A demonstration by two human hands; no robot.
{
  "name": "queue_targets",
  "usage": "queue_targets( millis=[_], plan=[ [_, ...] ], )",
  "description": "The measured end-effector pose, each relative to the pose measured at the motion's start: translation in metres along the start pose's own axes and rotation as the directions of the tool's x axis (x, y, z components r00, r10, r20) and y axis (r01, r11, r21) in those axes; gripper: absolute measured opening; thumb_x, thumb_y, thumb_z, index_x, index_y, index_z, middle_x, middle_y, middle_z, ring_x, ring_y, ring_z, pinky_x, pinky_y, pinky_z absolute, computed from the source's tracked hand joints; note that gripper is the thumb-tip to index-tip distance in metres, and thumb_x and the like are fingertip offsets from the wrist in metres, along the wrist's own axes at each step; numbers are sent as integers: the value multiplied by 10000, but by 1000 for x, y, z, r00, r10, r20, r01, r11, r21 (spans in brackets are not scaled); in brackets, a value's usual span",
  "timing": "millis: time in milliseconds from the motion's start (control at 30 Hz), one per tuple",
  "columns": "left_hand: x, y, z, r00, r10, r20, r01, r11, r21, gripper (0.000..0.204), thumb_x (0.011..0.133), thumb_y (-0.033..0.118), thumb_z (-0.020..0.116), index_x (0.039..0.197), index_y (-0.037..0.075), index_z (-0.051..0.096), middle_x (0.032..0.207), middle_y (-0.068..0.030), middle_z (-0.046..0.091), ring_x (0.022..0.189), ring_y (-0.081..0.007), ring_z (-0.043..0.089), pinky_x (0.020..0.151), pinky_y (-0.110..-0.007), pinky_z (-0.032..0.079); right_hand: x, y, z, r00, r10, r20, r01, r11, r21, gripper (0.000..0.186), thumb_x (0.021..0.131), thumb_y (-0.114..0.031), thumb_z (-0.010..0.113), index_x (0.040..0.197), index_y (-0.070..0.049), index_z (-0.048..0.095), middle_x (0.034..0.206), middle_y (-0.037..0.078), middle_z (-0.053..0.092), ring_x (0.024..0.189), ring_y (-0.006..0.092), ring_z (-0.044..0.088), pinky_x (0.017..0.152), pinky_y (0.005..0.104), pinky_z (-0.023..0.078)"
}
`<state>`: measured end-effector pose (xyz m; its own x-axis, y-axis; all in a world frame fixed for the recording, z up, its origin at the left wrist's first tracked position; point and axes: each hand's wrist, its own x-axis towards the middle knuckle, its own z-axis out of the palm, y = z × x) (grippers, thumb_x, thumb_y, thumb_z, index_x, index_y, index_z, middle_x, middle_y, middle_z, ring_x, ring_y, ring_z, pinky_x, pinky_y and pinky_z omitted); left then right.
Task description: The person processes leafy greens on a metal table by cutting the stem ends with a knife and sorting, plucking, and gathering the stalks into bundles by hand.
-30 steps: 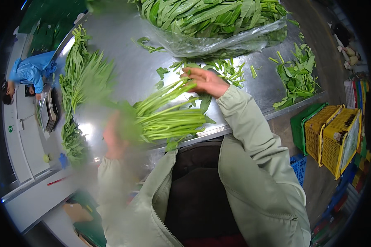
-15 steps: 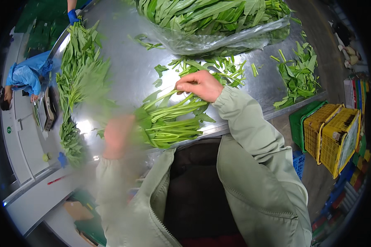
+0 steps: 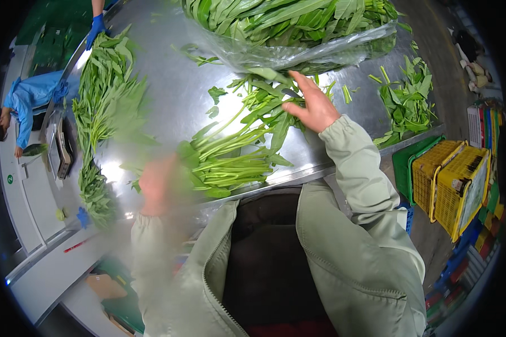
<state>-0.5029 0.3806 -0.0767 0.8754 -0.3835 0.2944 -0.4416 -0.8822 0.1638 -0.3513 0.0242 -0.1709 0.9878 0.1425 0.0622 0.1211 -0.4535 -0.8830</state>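
Note:
A bunch of water spinach (image 3: 230,163) lies near the table's front edge, its cut stems fanning to the right. My left hand (image 3: 158,181) is closed around its leafy left end; a blurry patch in the picture smears its outline and hides the fingers. Above the stems, my right hand (image 3: 315,106) is open, thumb and fingers apart, beside a loose pile of stems and leaves (image 3: 264,98). Some of those leaves reach down over the bunch. Behind the pile, a clear plastic bag (image 3: 298,59) is heaped with more water spinach (image 3: 287,19).
A long row of greens (image 3: 104,95) runs along the metal table's (image 3: 166,84) left side. A smaller heap (image 3: 407,101) lies at the right. Yellow crates (image 3: 452,180) stand beyond the right edge. A blue-gloved hand (image 3: 97,27) and a person in blue (image 3: 31,106) are at left.
My right hand has let go of the stems, opened, and moved right and slightly up toward the loose pile. The left hand stays at the bunch. The blue-gloved hand reaches further in.

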Motion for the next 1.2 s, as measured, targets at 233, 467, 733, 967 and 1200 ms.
queue_targets(
  millis=[233,467,733,967,1200],
  plan=[
    [0,0,8,997,-73,-6,73,996,-48,649,611,-19,753,1222,-3,536,1063,-172,641,930,-335,633,819,-379,496,-5,-55,7,857,-56,512,-172,906,386,402,839,-232,691,1161,-10,599,902,72,674,775,136,630,699,286,518],
    [-4,1,-1,996,-88,-12,88,995,-37,643,617,2,767,1219,1,543,1061,-175,642,934,-324,635,822,-369,496,11,-41,-18,908,-23,418,-160,904,396,248,855,-175,664,1044,-14,673,862,53,672,742,112,605,682,258,501],
    [2,3,1,998,-59,14,59,998,-33,698,597,-28,757,1252,4,518,1073,-172,637,931,-327,630,817,-372,496,-23,-58,29,823,-161,545,-106,899,426,241,787,-214,729,956,-45,698,813,100,687,727,159,640,706,291,499],
    [-3,4,7,890,-412,195,455,827,-331,699,660,-135,661,1315,22,472,1110,-136,626,1009,-235,613,894,-313,470,-11,-47,14,962,156,225,-271,656,705,202,849,-205,685,946,-28,683,815,22,671,659,91,586,587,216,446],
    [-3,-4,7,832,-537,138,536,715,-448,744,681,-135,677,1360,36,422,1217,-119,563,1110,-197,553,958,-297,428,-14,-44,18,857,248,452,-433,822,369,422,926,-407,548,1078,-28,657,939,63,672,756,129,587,686,258,467]
  ],
)
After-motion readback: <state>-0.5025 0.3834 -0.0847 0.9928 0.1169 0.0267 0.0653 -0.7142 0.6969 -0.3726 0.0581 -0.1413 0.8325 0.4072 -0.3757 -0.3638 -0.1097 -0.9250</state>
